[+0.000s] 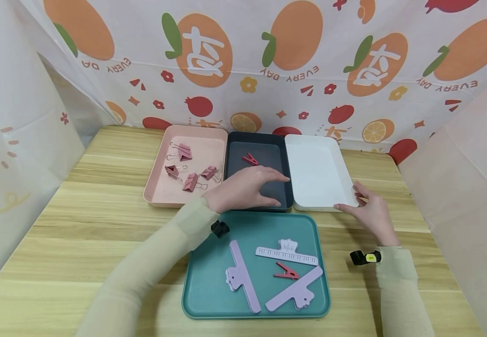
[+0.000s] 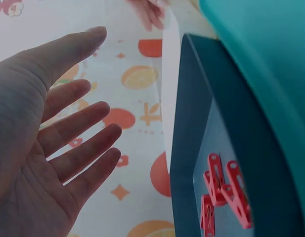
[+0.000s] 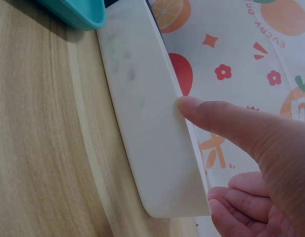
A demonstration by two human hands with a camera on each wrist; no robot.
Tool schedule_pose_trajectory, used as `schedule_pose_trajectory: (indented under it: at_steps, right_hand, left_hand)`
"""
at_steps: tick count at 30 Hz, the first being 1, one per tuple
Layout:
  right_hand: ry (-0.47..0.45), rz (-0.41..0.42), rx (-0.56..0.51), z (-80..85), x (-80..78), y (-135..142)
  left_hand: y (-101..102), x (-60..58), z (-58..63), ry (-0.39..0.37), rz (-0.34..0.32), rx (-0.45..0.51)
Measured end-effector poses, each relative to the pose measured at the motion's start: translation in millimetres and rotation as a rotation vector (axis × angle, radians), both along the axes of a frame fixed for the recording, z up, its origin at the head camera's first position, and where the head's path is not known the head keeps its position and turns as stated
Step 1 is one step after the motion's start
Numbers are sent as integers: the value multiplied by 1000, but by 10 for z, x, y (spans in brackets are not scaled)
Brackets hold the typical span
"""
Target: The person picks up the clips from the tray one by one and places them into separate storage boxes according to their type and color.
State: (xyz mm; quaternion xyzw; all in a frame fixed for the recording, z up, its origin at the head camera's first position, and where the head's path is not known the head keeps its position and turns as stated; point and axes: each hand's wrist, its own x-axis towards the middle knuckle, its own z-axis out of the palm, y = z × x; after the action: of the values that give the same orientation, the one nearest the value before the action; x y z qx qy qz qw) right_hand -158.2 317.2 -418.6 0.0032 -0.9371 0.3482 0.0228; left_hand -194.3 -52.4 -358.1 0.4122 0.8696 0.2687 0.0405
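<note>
My left hand (image 1: 247,187) hovers over the dark tray (image 1: 236,140), fingers spread and holding nothing. Red clothespins (image 2: 236,190) lie in that tray; in the head view one clothespin (image 1: 250,159) shows beyond the hand. At the white tray's (image 1: 319,168) front right corner, my right hand (image 1: 372,213) holds the edge, thumb on the front rim and curled fingers by the right side. Nearer me, the teal tray (image 1: 210,299) bears two lavender long-jawed clips (image 1: 243,277), a white ruler-shaped clip (image 1: 287,252) and a red clothespin (image 1: 286,271).
Left of the dark tray, a pink tray (image 1: 159,187) contains several pink binder clips (image 1: 190,182). The three upper trays stand side by side on a wooden table (image 1: 79,234), against a fruit-printed cloth (image 1: 226,103). Cloth also hangs at both sides.
</note>
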Motion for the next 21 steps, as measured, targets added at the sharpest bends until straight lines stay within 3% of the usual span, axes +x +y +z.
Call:
schedule_pose_trajectory:
  at_steps: [21]
  right_hand:
    - [1, -3, 7, -11, -16, 4]
  left_hand:
    - [134, 371, -118, -6, -176, -10]
